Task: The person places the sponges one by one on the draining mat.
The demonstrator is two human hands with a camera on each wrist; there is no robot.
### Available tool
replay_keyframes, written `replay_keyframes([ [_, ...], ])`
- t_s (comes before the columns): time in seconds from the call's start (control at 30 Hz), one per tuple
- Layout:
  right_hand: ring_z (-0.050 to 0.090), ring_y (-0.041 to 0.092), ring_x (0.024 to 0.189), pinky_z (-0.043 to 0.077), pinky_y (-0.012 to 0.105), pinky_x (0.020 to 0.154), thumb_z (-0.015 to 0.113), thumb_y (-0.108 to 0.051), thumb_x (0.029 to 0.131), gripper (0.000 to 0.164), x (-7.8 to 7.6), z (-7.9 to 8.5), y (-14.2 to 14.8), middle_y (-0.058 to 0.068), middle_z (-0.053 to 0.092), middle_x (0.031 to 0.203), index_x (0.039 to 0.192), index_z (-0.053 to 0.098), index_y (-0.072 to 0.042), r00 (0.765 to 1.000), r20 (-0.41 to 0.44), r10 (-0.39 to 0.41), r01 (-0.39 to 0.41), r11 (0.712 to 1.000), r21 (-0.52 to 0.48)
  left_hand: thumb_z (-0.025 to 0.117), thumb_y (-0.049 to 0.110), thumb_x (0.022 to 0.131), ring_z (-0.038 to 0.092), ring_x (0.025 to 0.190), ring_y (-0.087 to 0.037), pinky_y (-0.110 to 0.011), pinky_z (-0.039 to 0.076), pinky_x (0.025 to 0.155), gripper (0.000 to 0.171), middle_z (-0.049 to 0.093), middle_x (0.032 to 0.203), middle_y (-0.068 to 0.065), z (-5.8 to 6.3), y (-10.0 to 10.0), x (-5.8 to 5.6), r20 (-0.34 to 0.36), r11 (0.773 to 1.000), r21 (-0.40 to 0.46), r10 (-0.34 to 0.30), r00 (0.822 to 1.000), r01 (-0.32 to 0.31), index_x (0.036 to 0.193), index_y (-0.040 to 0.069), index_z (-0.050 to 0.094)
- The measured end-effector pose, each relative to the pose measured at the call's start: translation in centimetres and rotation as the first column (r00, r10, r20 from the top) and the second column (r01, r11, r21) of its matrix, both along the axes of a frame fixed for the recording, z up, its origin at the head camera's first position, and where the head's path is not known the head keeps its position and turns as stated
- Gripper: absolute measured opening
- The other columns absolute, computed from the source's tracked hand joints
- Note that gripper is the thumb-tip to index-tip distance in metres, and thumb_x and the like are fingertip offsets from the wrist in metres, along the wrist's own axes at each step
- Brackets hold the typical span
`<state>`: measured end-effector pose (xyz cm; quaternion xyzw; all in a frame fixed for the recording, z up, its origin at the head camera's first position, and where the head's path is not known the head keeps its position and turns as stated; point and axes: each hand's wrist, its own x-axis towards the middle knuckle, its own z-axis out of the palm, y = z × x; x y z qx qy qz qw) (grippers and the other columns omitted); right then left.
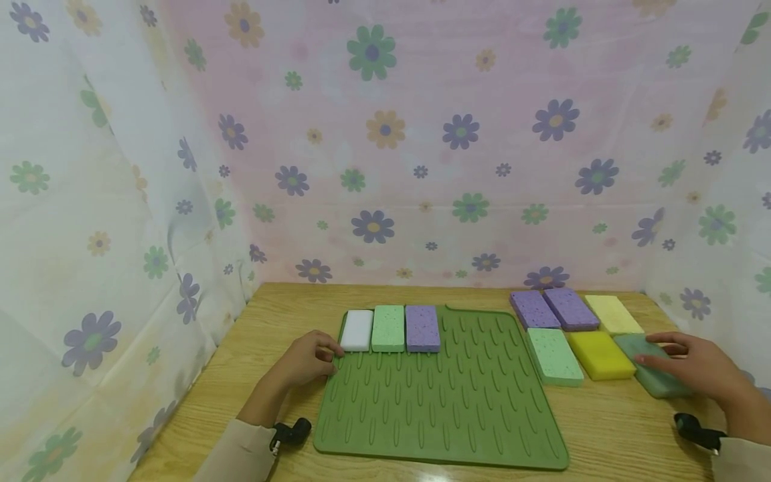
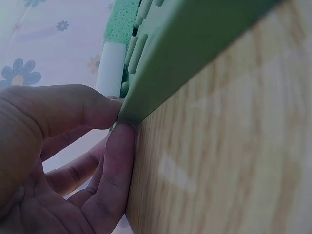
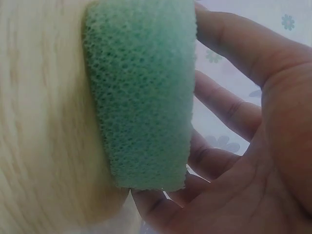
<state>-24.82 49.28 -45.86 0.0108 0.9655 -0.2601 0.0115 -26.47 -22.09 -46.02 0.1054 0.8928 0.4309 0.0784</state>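
Right of the ribbed green mat (image 1: pixel 446 408), the porous blue-green sponge (image 1: pixel 656 385) lies at the surface (image 1: pixel 626 442), under the right hand (image 1: pixel 701 367), whose fingers curl round its edges. Taking hold of it seems the step in hand; a next move would call for a secure grip, clear of the bright yellow sponge (image 1: pixel 601 353) on the mat's side. At the mat's left edge, the left hand (image 1: pixel 306 359) pinches the rim between thumb and finger, presumably steadying it. Along the mat's back edge sit a white block (image 1: pixel 358 329), a mint sponge (image 1: pixel 388 327) and a purple sponge (image 1: pixel 422 327).
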Motion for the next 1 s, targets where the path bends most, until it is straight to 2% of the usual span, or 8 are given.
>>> replay_keyframes([
  [0.47, 0.049, 0.063, 0.115, 0.055, 0.057, 0.077, 0.07, -0.053, 0.095, 0.081, 0.06, 0.26, -0.07, 0.051, 0.039, 0.139, 0.139, 0.051, 0.013, 0.999, -0.022, -0.023, 0.023, 1.0, 0.001, 0.078, -0.002, 0.085, 0.062, 0.1, -0.022, -0.034, 0.057, 0.072, 0.022, 0.057, 0.133, -0.01, -0.2, 0.06, -0.16, -0.007, 1.0, 0.006, -0.01, 1.0, 0.01, 0.101, 0.012, 0.077],
  [0.53, 0.054, 0.059, 0.11, 0.056, 0.05, 0.072, 0.072, -0.052, 0.094, 0.079, 0.05, 0.22, -0.02, 0.048, 0.046, 0.134, 0.137, 0.054, 0.012, 0.998, -0.046, -0.037, 0.037, 0.999, -0.005, 0.079, -0.003, 0.085, 0.062, 0.101, -0.022, -0.034, 0.057, 0.073, 0.022, 0.057, 0.132, -0.01, -0.19, 0.06, -0.14, -0.009, 1.0, 0.006, -0.01, 1.0, 0.01, 0.101, 0.012, 0.077],
  [0.67, 0.062, 0.038, 0.094, 0.053, 0.036, 0.063, 0.076, -0.052, 0.091, 0.075, -0.09, 0.02, 0.32, 0.04, 0.06, 0.122, 0.132, 0.06, 0.009, 0.993, -0.1, -0.06, 0.059, 0.998, -0.011, 0.079, -0.001, 0.084, 0.063, 0.104, -0.023, -0.035, 0.057, 0.075, 0.022, 0.058, 0.131, -0.009, -0.14, 0.03, -0.14, -0.016, 1.0, -0.008, -0.009, 1.0, 0.009, 0.101, 0.013, 0.077],
  [0.77, 0.062, 0.028, 0.089, 0.051, 0.031, 0.06, 0.077, -0.05, 0.091, 0.072, -0.04, 0.04, 0.29, 0.037, 0.063, 0.118, 0.13, 0.061, 0.008, 0.989, -0.128, -0.07, 0.07, 0.998, -0.004, 0.08, -0.001, 0.085, 0.064, 0.106, -0.024, -0.035, 0.057, 0.078, 0.021, 0.058, 0.132, -0.01, -0.12, -0.02, -0.13, -0.02, 1.0, -0.017, -0.01, 1.0, 0.009, 0.101, 0.013, 0.078],
  [0.83, 0.063, 0.031, 0.089, 0.052, 0.032, 0.059, 0.076, -0.048, 0.093, 0.07, 0.12, 0.31, 0.16, 0.037, 0.063, 0.117, 0.131, 0.06, 0.009, 0.989, -0.133, -0.071, 0.07, 0.997, -0.008, 0.08, 0.0, 0.085, 0.065, 0.106, -0.024, -0.035, 0.057, 0.079, 0.021, 0.058, 0.133, -0.01, -0.11, -0.06, -0.11, -0.024, 1.0, -0.021, -0.011, 1.0, 0.011, 0.1, 0.013, 0.078],
  [1.0, 0.063, 0.027, 0.085, 0.051, 0.031, 0.057, 0.075, -0.039, 0.096, 0.062, 0.49, 0.85, -0.08, 0.036, 0.064, 0.112, 0.128, 0.06, 0.011, 0.984, -0.16, -0.08, 0.079, 0.997, -0.01, 0.08, -0.002, 0.084, 0.065, 0.105, -0.025, -0.034, 0.057, 0.076, 0.021, 0.059, 0.131, -0.01, -0.16, -0.01, -0.11, -0.021, 1.0, -0.022, -0.006, 1.0, 0.005, 0.1, 0.013, 0.078],
])
